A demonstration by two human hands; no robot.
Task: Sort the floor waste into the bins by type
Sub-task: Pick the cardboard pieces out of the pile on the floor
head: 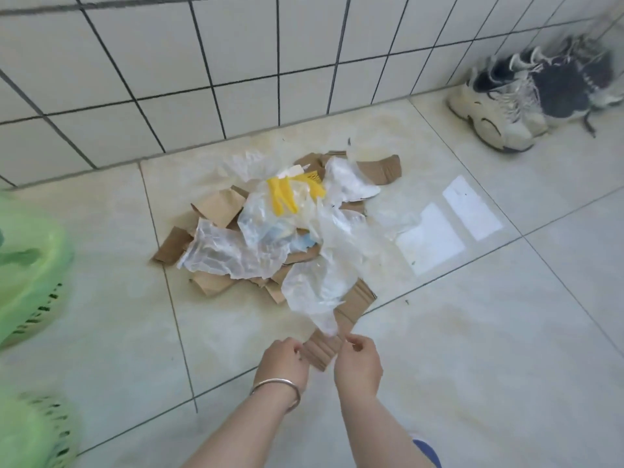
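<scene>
Head view: waste pile (280, 228) on floor (472, 366) near tiled wall: cardboard scraps mixed with clear plastic film. Left hand (283, 363) and right hand (359, 363), fingers curled, pinch opposite edges of cardboard strip (320, 349). Strip looks light, stiffish, bendable; edge grip suits. Film (317, 292) draped over its far end, likely limp, slippery, may drag along. Green bins (30, 265) at left, blurred.

**Plastic and cardboard on glossy tile**

Crinkled clear plastic film (317, 292) lies over matt brown corrugated cardboard (337, 329) on a smooth, glossy tiled floor (472, 332). Nearby: translucent green plastic baskets (30, 265), a shiny metal bangle (280, 388), and scuffed mesh-and-leather sneakers (506, 106).
</scene>
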